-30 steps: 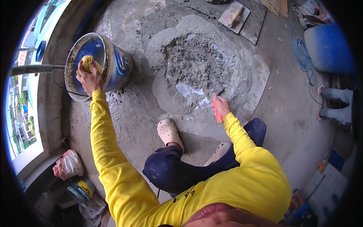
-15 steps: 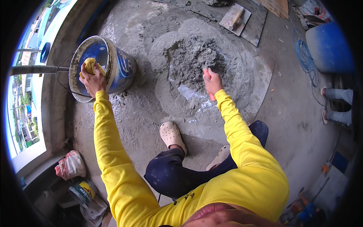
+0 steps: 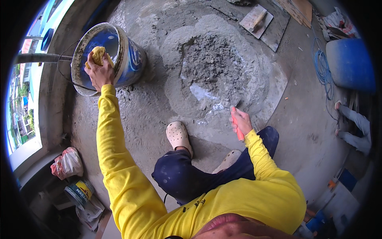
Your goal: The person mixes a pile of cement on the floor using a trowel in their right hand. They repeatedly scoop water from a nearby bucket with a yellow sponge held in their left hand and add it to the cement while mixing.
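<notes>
My left hand (image 3: pixel 100 75) is closed round a yellow sponge (image 3: pixel 98 54) at the near inner rim of a blue and white bucket (image 3: pixel 134 59). The bucket is tilted toward me and smeared with grey. In my right hand (image 3: pixel 243 122) is a trowel with an orange handle (image 3: pixel 237 128). Its small blade shows only in part, at the near right edge of a round heap of wet grey mortar (image 3: pixel 215 59). The heap has a rough, crumbly middle inside a smoother ring. A pale bare patch (image 3: pixel 202 92) shows in its near part.
A float (image 3: pixel 256 22) lies on a board at the far right. Beyond it are a blue drum (image 3: pixel 350 65) and coiled blue hose (image 3: pixel 321 65). Another person's legs (image 3: pixel 354 127) show at right. A plastic bag (image 3: pixel 67 163) and a small bucket (image 3: pixel 79 192) sit at lower left.
My right hand has drawn the trowel back toward me and slightly right, from the heap's middle to its near edge. My left hand stays at the bucket with the sponge.
</notes>
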The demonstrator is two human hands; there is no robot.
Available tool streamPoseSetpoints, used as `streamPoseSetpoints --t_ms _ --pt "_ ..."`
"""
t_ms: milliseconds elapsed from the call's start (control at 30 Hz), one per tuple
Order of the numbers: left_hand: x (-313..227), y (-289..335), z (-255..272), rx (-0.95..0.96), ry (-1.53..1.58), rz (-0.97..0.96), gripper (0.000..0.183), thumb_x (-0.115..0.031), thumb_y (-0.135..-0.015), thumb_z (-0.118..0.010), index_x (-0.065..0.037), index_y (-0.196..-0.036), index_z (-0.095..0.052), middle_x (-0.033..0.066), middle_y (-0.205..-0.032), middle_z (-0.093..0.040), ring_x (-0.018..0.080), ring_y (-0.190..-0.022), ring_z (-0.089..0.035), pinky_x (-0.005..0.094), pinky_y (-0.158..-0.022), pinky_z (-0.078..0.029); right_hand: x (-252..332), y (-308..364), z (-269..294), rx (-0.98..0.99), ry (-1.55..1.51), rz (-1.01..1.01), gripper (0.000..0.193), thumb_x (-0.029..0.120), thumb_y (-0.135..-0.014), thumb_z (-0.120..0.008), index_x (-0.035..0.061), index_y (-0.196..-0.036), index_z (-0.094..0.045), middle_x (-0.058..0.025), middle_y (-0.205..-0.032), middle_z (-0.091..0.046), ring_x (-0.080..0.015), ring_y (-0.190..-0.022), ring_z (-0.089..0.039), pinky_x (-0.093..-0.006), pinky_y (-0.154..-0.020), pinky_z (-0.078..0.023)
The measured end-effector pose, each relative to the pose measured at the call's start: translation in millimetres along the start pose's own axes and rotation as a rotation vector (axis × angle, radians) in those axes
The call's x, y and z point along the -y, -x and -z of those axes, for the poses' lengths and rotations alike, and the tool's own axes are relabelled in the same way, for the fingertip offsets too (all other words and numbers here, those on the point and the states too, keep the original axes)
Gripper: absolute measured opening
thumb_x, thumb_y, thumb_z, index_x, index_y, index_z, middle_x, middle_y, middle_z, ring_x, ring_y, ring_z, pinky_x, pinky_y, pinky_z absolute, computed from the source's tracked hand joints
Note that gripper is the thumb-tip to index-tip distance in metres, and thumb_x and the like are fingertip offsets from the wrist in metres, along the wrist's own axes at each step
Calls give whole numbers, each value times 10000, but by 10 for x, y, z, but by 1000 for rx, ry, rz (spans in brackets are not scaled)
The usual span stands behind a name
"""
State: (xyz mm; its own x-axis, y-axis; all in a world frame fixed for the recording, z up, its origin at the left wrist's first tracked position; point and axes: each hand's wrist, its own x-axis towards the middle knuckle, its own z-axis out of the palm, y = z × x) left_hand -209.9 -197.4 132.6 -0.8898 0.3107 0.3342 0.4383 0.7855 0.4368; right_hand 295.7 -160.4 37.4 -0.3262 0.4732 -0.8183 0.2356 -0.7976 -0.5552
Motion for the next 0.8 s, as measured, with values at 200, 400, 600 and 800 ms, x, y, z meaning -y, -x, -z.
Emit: streamPoseSetpoints --t_ms 200,400,600,800 --pt "-59 -5 -21 12 52 -10 589 -560 -869 -596 -303 -1381 -458 194 -1359 -458 390 -1188 -551 467 -972 -453 32 -1091 -613 188 -302 -31 140 248 -984 -541 116 -1029 -523 -13 -743 -508 -52 -482 -420 -227 -403 -374" --pt "-118 1 -74 0 41 -23 571 -524 -879 -595 -290 -1380 -454 206 -1348 -466 404 -1179 -556 475 -966 -461 554 -1918 -732 419 -525 62 178 297 -979 -569 130 -1010 -514 -16 -777 -507 -40 -498 -407 -209 -415 -361" --pt "-24 -21 -10 0 -6 -11 561 -493 -890 -592 -294 -1391 -438 239 -1364 -446 415 -1170 -567 478 -959 -474 740 -1004 -669 283 -335 279 190 274 -986 -554 129 -1107 -538 -5 -780 -502 -36 -479 -409 -206 -389 -362" --pt "-63 -48 -40 -34 29 -13 584 -561 -887 -567 -297 -1394 -446 208 -1342 -466 403 -1190 -546 465 -972 -454 824 -1456 -252 -503 1010 918 592 126 -881 -534 -29 -1428 -368 -258 -784 -649 -396 -779 -672 -465 -694 -543"
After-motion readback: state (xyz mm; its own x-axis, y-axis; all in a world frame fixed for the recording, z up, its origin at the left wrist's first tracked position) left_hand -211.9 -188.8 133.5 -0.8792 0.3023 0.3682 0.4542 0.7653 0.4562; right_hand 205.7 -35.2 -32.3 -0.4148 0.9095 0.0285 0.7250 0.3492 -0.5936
